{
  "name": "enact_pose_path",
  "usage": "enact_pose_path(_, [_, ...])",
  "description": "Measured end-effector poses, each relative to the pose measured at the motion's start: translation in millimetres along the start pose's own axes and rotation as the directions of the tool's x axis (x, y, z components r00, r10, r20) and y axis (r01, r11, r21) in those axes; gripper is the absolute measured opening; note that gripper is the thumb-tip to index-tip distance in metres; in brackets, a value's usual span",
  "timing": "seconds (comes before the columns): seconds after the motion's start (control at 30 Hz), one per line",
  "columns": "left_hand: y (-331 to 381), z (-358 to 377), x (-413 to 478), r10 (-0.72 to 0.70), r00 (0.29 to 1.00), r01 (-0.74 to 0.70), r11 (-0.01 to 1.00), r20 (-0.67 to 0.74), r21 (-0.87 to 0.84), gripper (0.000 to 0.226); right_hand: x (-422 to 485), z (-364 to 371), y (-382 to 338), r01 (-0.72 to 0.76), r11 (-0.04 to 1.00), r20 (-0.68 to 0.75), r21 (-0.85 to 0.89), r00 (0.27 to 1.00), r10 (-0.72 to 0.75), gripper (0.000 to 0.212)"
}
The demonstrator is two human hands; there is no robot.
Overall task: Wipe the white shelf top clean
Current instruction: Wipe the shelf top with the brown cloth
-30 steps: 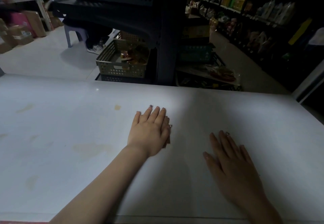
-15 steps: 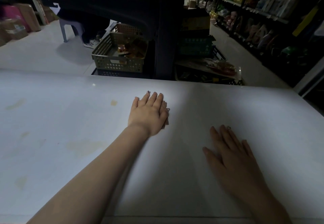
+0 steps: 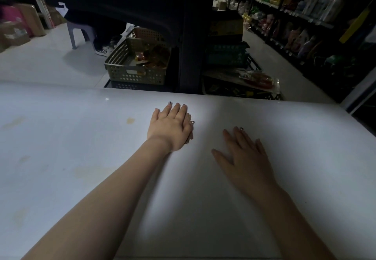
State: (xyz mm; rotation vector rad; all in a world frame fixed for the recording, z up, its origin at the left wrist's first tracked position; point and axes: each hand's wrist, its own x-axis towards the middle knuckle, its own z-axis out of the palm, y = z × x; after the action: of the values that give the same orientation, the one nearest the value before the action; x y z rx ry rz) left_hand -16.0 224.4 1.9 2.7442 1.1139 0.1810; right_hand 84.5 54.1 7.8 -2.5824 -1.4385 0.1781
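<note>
The white shelf top (image 3: 81,158) fills the lower part of the head view, with a yellowish spot (image 3: 130,120) and several faint stains on its left half. My left hand (image 3: 169,126) lies flat near the far edge and presses a small brownish cloth (image 3: 190,126) onto the surface; only the cloth's right edge shows from under the palm. My right hand (image 3: 247,156) rests flat on the shelf top to the right, fingers straight and spread, holding nothing.
Beyond the far edge stand a beige perforated basket (image 3: 136,64) with packets, a dark rack post (image 3: 191,45) and a dark crate (image 3: 227,56). Shelves of bottles (image 3: 305,15) line the aisle on the right. A stool (image 3: 81,33) and cardboard boxes stand at the far left.
My left hand has slid the cloth away from me toward the far edge. My right hand has stayed in place on the surface.
</note>
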Motion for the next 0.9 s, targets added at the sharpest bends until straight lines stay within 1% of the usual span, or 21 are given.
enact_pose_path(0.1, [-2,-1,5,-0.008,1.0,0.008,1.0,0.004,-0.007,0.055,0,0,-1,-0.005,1.0,0.007,0.008,1.0,0.005,0.066])
enact_pose_path(0.33, [-7,0,21,-0.013,1.0,0.013,1.0,-0.005,0.004,0.055,2,2,-1,-0.006,0.999,-0.031,0.032,0.999,0.007,0.065])
enact_pose_path(0.53, [-11,-1,34,-0.013,1.0,0.013,1.0,-0.011,0.012,0.055,4,4,0,0.002,1.0,-0.04,-0.005,0.999,-0.002,0.066])
enact_pose_path(0.9, [-16,-6,61,-0.026,1.0,0.026,1.0,0.003,0.003,0.055,5,2,0,0.007,1.0,-0.036,0.008,0.999,-0.007,0.066])
